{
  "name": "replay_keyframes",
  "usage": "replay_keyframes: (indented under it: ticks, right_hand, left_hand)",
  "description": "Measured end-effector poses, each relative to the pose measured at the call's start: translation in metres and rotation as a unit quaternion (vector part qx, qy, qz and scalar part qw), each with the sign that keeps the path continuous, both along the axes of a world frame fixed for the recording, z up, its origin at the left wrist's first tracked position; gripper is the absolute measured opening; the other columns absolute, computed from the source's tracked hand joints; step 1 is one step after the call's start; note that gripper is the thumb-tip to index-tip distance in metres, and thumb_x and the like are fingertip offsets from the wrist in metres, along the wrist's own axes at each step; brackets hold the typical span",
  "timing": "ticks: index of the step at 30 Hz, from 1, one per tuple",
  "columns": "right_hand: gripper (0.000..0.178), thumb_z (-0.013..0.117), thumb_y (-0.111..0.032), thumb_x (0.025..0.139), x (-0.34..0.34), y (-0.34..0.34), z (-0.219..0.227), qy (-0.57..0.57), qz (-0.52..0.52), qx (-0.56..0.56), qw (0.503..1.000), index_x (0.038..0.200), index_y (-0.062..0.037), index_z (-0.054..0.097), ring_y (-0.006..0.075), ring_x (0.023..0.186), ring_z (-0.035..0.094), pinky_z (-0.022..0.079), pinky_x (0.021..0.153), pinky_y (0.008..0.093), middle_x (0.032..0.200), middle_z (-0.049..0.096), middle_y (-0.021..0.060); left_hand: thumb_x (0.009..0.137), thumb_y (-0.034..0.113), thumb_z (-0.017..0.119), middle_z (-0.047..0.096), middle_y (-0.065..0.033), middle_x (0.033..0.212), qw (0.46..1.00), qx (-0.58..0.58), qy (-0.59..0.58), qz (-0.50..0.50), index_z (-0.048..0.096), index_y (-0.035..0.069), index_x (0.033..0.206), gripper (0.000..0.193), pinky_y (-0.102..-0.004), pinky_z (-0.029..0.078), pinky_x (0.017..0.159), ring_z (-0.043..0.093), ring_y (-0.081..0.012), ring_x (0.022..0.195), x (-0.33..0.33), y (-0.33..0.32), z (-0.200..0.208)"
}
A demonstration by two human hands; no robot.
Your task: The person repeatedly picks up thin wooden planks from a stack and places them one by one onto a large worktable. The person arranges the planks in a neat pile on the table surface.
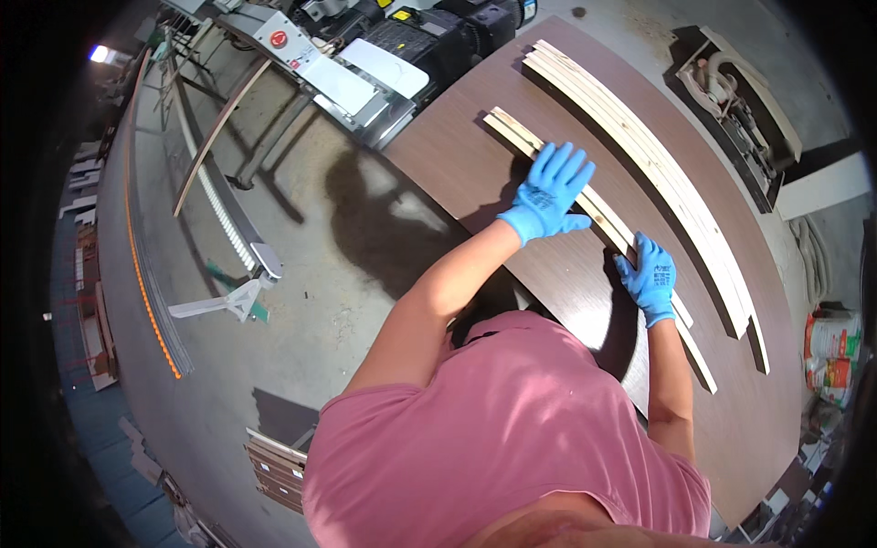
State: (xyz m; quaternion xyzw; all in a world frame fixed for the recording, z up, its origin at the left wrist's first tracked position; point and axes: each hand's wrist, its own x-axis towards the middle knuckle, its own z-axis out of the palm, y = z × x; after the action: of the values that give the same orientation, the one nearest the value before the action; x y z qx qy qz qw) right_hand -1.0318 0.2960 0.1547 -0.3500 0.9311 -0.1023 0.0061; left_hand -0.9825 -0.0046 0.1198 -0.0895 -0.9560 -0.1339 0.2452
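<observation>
A narrow pair or small bundle of pale wooden strips (pixel 607 217) lies along the brown tabletop (pixel 461 155), and both my hands are on it. My left hand (pixel 546 196), in a blue glove, rests flat over the strips toward their far end, fingers stretched out. Nearer to me, my right hand (pixel 650 279), gloved in blue too, has its fingers curled over the edge of the strips. The strips' near ends stick out past my right wrist, at uneven lengths. Beyond them lies a larger stack of similar pale strips (pixel 653 155), apart from both hands.
At the far left of the table stands a machine with a red button (pixel 279 38) and white panels. Rail-like guides (pixel 206 183) extend along the left side. A dark open box (pixel 726 100) with a hose stands beyond the table; tubs (pixel 833 356) are at the right.
</observation>
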Motion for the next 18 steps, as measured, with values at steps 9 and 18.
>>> replay_keyframes:
  ticks: [9, 18]
  right_hand:
    - [0.057, 0.080, -0.043, 0.091, 0.001, 0.012, -0.016, 0.053, 0.000, -0.021, 0.998, 0.133, -0.0076, 0.064, 0.0427, 0.098, 0.071, 0.056, 0.087, 0.0523, 0.109, 0.074, 0.0188]
    - [0.054, 0.079, -0.043, 0.092, 0.000, -0.001, 0.000, 0.028, -0.001, -0.006, 1.000, 0.129, -0.0073, 0.064, 0.0439, 0.100, 0.071, 0.056, 0.086, 0.0523, 0.109, 0.074, 0.0204]
  left_hand:
    - [0.087, 0.036, 0.085, 0.049, -0.0302, 0.160, 0.967, 0.064, 0.065, 0.236, 0.053, -0.004, 0.155, 0.085, -0.0617, 0.032, 0.126, 0.042, -0.0523, 0.152, 0.116, -0.106, 0.022]
    - [0.092, 0.045, 0.079, 0.043, -0.0315, 0.166, 0.866, -0.015, 0.090, 0.491, 0.047, 0.001, 0.161, 0.088, -0.0635, 0.029, 0.127, 0.037, -0.0520, 0.155, 0.264, -0.288, -0.027]
